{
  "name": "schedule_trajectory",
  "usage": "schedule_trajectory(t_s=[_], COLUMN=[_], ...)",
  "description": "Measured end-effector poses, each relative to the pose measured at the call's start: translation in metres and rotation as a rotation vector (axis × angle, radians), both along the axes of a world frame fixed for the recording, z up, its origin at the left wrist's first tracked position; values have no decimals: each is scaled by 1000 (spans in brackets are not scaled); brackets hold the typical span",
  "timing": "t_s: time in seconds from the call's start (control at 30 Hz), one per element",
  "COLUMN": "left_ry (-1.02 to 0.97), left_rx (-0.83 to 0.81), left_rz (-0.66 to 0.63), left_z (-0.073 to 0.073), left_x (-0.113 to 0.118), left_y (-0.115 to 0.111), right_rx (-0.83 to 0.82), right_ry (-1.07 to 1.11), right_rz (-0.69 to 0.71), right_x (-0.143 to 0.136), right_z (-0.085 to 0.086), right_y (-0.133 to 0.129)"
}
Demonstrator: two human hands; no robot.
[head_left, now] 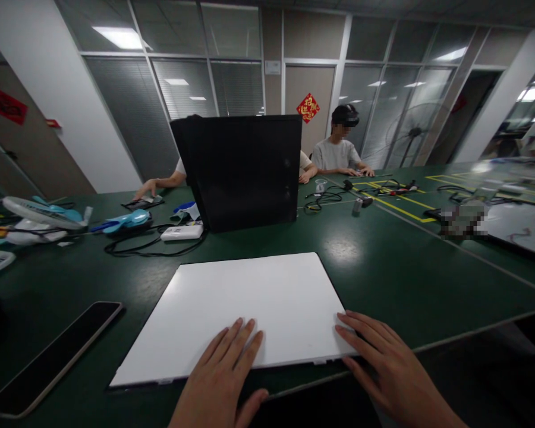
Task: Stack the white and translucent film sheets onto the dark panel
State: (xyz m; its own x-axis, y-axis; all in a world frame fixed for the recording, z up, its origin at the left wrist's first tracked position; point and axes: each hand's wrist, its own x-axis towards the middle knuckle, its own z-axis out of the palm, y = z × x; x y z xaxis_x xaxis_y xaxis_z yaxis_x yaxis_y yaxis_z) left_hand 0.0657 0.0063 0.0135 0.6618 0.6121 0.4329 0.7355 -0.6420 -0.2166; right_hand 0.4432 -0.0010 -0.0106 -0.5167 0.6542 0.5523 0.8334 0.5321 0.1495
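A white rectangular panel [254, 303] with a thin dark edge lies flat on the green table [370, 249] in front of me. My left hand [225, 371] rests on its near edge, left of the middle, with the fingers spread over the white surface and the thumb off the near side. At the near right corner lies my right hand [383, 356], fingers apart, the fingertips touching the panel and its right edge. Neither hand holds anything. Beyond the panel stands a large black screen-like panel [249, 172], upright and slightly tilted.
A phone [53, 362] lies at the left. Behind it are a white power bank [182, 232], black cables [134, 246], a blue item [127, 221] and a white fan-like item [44, 213]. Across the table sits a person [339, 145]; another is partly hidden by the black panel.
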Motion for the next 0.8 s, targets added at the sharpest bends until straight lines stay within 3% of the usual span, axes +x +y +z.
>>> schedule_trajectory(t_s=[0.23,0.53,0.63,0.8], left_ry=[27,24,-68,-355], left_rx=[-32,70,85,-21], left_rz=[13,22,150,573], left_z=[2,4,-1,-13], left_x=[2,-7,-27,-89], left_y=[-4,-7,-7,-11], right_rx=[33,50,38,-5], right_ry=[29,9,12,42], right_rz=[6,16,18,19], right_x=[0,2,3,3], right_z=[-6,-12,-11,-12], right_y=[-5,-6,-6,-9])
